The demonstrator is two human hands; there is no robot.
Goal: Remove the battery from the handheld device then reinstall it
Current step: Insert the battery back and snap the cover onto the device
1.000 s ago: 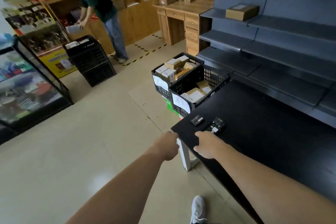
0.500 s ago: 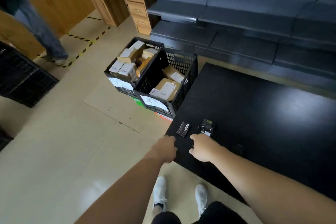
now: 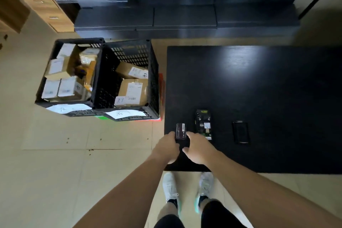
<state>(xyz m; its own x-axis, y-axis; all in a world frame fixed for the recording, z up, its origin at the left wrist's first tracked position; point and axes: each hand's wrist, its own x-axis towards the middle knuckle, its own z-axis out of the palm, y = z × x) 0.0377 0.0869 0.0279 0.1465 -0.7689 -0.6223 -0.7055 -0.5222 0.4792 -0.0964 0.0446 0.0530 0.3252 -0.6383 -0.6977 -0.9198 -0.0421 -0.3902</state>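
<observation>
Head cam, looking straight down: two black crates (image 3: 127, 79) full of boxes sit on the floor just left of the black table (image 3: 259, 83). The battery (image 3: 180, 131) is pinched between the left hand (image 3: 166, 146) and right hand (image 3: 199, 147). The opened device (image 3: 203, 124) lies just right of it, its cover (image 3: 240, 132) further right. Labels are too blurry to read.

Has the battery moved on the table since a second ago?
No. The battery still lies just left of the open device near the table corner; only the camera tilted, and both hands now touch it.
</observation>
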